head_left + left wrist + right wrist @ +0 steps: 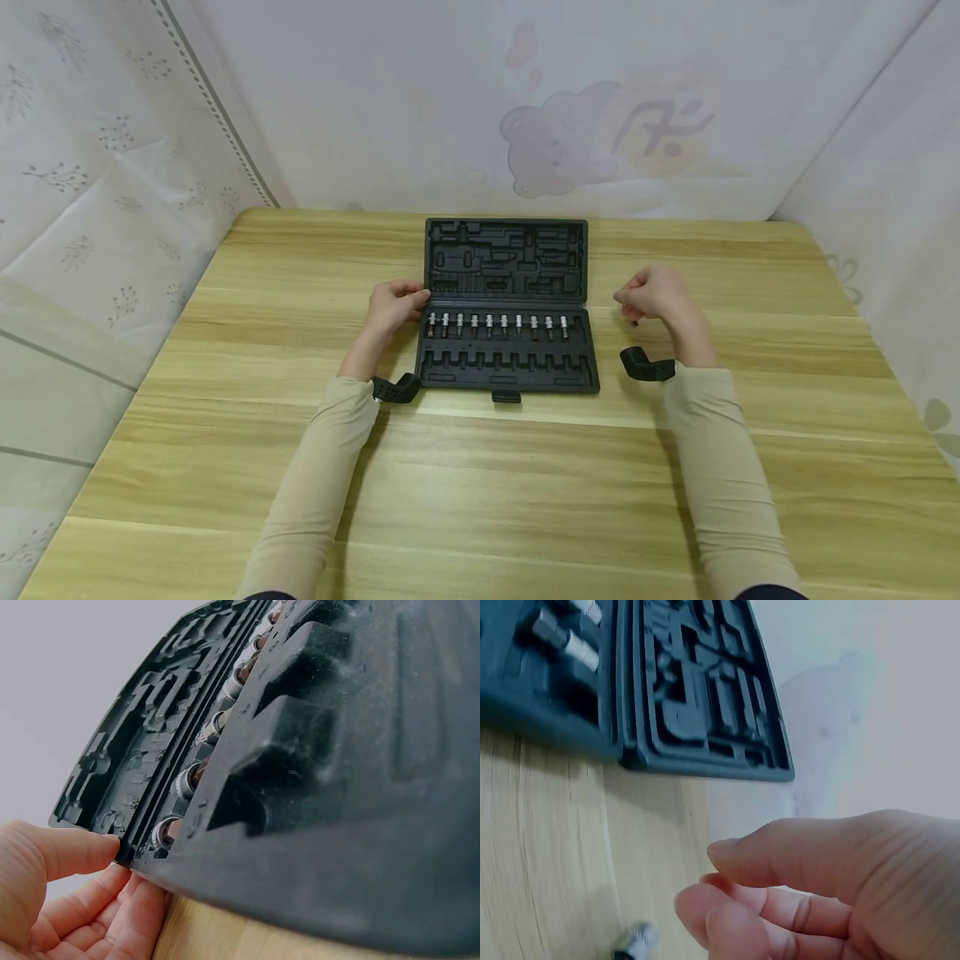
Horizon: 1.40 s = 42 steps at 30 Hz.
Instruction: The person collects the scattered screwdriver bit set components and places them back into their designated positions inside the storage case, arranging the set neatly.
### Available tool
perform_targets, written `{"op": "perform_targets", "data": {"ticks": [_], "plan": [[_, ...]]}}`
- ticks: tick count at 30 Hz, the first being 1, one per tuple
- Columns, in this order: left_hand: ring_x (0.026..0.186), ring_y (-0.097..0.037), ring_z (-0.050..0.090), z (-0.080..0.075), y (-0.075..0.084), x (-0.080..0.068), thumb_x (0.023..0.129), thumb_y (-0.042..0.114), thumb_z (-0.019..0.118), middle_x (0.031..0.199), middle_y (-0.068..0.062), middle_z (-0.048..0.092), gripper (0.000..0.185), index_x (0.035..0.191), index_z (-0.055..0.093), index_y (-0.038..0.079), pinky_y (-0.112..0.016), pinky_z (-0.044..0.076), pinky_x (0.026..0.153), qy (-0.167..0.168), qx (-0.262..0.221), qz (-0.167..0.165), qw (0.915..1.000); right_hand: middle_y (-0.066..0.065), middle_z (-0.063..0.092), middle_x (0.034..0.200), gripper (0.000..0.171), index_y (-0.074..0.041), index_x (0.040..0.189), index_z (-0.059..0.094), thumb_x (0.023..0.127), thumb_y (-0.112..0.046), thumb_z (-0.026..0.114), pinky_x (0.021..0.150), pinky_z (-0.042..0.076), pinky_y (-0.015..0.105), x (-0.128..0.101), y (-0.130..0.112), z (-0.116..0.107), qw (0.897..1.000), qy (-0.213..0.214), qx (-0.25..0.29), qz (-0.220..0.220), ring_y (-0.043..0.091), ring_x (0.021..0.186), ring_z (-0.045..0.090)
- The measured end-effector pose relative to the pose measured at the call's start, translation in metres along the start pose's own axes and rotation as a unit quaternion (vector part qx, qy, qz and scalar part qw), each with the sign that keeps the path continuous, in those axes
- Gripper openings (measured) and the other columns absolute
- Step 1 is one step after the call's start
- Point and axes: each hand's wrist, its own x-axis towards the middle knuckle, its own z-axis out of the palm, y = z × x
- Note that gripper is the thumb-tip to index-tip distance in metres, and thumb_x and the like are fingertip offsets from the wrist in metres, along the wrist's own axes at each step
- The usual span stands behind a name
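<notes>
A black plastic tool case lies unfolded on the table, its moulded lid at the back. Silver bit sockets sit side by side in the upper row of its base. At the hinge on the left side, my left hand pinches the case edge, thumb above and fingers below in the left wrist view. To the right of the case, my right hand hovers with loosely bent fingers and nothing between them. Below it, a single bit socket lies on the table, partly cut off in the right wrist view.
The wooden table extends around the case on every side. A latch juts from the case's front edge. Pale printed curtains hang behind and beside the table. Each wrist wears a black camera mount.
</notes>
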Motion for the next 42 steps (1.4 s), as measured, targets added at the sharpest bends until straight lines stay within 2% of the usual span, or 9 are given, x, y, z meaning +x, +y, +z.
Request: {"op": "perform_targets", "data": {"ticks": [10,15,18,22,28,37,39,42], "plan": [[0.089,-0.02,0.058,0.0,0.0,0.0,0.093,0.011,0.059,0.115,-0.019,0.06,0.031,0.12,0.059,-0.005,-0.027,0.054,0.072,-0.001,-0.001,-0.005,1.0,0.005,0.064,0.063,0.023,0.011,0.091,0.064,0.088,-0.012,0.062,0.058,0.051,0.032,-0.001,0.017,-0.004,0.999,0.028,0.012,0.021,0.018,0.06,0.061],[0.088,-0.02,0.058,0.0,0.0,0.0,0.092,0.011,0.059,0.114,-0.019,0.06,0.03,0.118,0.06,-0.005,-0.026,0.053,0.071,0.001,-0.001,-0.006,1.0,0.003,0.063,0.06,0.022,0.011,0.089,0.066,0.085,-0.01,0.065,0.053,0.049,0.026,0.001,0.023,-0.002,0.999,0.042,0.012,0.018,0.015,0.058,0.059],[0.089,-0.021,0.058,0.0,0.0,0.001,0.092,0.01,0.06,0.114,-0.019,0.06,0.03,0.118,0.06,-0.005,-0.026,0.053,0.071,0.001,-0.003,-0.007,1.0,0.004,0.062,0.059,0.022,0.01,0.088,0.066,0.084,-0.011,0.067,0.053,0.048,0.027,0.002,0.024,0.0,0.999,0.044,0.012,0.023,0.017,0.059,0.057],[0.089,-0.021,0.058,0.0,0.0,0.0,0.093,0.011,0.059,0.114,-0.019,0.06,0.03,0.118,0.06,-0.005,-0.027,0.054,0.072,0.0,0.002,-0.006,1.0,0.006,0.06,0.059,0.023,0.008,0.087,0.065,0.082,-0.014,0.068,0.053,0.046,0.03,0.002,0.025,0.004,0.998,0.042,0.001,0.038,0.019,0.06,0.054],[0.088,-0.02,0.058,0.0,0.002,0.0,0.092,0.011,0.059,0.114,-0.019,0.06,0.031,0.119,0.06,-0.005,-0.027,0.054,0.073,-0.002,0.002,-0.006,1.0,0.005,0.058,0.053,0.023,0.007,0.083,0.065,0.083,-0.016,0.068,0.051,0.041,0.028,0.004,0.025,0.007,0.998,0.044,-0.026,0.043,0.019,0.056,0.051],[0.085,-0.019,0.058,0.0,0.001,0.001,0.092,0.011,0.06,0.114,-0.019,0.061,0.031,0.119,0.06,-0.005,-0.026,0.054,0.071,0.0,-0.002,-0.012,0.9999,0.004,0.056,0.048,0.03,-0.004,0.057,0.062,0.083,-0.02,0.063,0.052,0.037,0.028,0.005,0.026,0.007,0.997,0.04,-0.047,0.054,0.017,0.052,0.046],[0.085,-0.018,0.058,0.0,0.001,0.0,0.092,0.011,0.06,0.114,-0.019,0.061,0.031,0.119,0.06,-0.005,-0.025,0.054,0.071,0.0,-0.001,-0.012,0.9999,0.004,0.057,0.05,0.031,-0.004,0.057,0.062,0.083,-0.021,0.062,0.053,0.037,0.028,0.005,0.026,0.008,0.996,0.042,-0.044,0.057,0.017,0.054,0.046],[0.083,-0.017,0.058,0.0,0.002,0.0,0.092,0.011,0.06,0.114,-0.019,0.061,0.031,0.118,0.06,-0.005,-0.025,0.054,0.069,0.001,0.001,-0.011,0.9999,0.004,0.06,0.053,0.028,-0.001,0.066,0.066,0.084,-0.023,0.063,0.055,0.038,0.028,0.005,0.025,0.009,0.997,0.047,-0.033,0.06,0.019,0.061,0.05]]}}
